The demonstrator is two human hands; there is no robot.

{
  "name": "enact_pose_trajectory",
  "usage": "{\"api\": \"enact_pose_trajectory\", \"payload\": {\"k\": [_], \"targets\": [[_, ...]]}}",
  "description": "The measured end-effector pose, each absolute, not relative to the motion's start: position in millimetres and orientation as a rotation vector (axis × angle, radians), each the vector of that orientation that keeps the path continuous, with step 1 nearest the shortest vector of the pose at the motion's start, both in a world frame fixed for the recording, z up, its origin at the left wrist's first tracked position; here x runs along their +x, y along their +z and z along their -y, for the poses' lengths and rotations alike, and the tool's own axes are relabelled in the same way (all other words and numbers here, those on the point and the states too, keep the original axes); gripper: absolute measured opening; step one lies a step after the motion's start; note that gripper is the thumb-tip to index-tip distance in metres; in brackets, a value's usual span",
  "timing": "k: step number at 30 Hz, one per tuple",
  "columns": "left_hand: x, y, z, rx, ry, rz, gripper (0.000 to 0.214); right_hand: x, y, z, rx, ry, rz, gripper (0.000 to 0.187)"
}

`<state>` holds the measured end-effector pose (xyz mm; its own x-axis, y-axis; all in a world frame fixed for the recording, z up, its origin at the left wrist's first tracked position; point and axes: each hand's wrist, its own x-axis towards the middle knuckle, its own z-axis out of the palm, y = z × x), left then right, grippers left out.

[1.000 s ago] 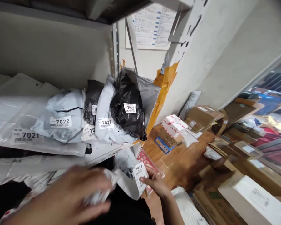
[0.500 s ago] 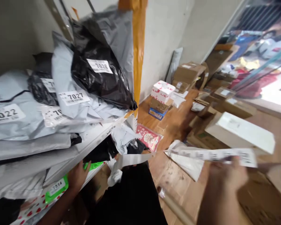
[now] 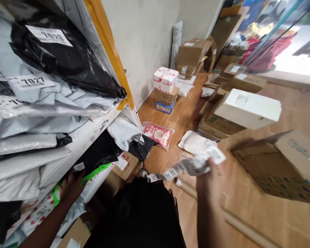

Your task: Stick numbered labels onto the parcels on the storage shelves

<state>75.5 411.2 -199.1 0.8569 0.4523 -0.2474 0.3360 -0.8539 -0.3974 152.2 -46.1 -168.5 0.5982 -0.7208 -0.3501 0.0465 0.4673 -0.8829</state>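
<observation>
On the lower shelf, my left hand (image 3: 71, 186) rests against the parcels with its fingers apart, just below a small label reading 7017 (image 3: 79, 167) on a black plastic parcel (image 3: 98, 151). Around that hand lie a bright green parcel (image 3: 94, 173) and a white bag with red hearts (image 3: 40, 212) marked 7013. My right hand (image 3: 212, 168), blurred, is closed on one end of a strip of printed barcode labels (image 3: 174, 171). The strip sags leftward across my dark clothing, its far end near my lap.
The upper shelf (image 3: 93, 129) is piled with grey and black mailing bags, labelled 7027 (image 3: 32, 81) and 7028 (image 3: 50, 35). Cardboard boxes (image 3: 258, 158), a white box (image 3: 248, 106), a red packet (image 3: 158, 134) and a cardboard tube (image 3: 248, 227) are on the wooden floor.
The view has shifted right and down. My left hand has moved from the green parcel marked 7014 to the 7017 label. My right hand has come inward, slackening the label strip.
</observation>
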Motion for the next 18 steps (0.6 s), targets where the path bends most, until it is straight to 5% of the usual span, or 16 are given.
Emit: {"api": "enact_pose_trajectory", "payload": {"k": [6, 11, 18], "targets": [[122.9, -182.0, -393.7, -2.817, 0.298, 0.879, 0.070, 84.9, -186.8, -2.9, -0.885, -0.085, -0.719, 0.046], [199.5, -218.9, -390.3, -2.877, 0.078, 0.866, 0.078, 30.7, -207.3, 14.3, -0.934, 0.034, -0.850, 0.050], [213.3, -250.8, -417.9, -2.816, -0.117, 1.072, 0.061, 11.4, -244.1, -5.8, -0.914, 0.212, -0.900, 0.048]]}}
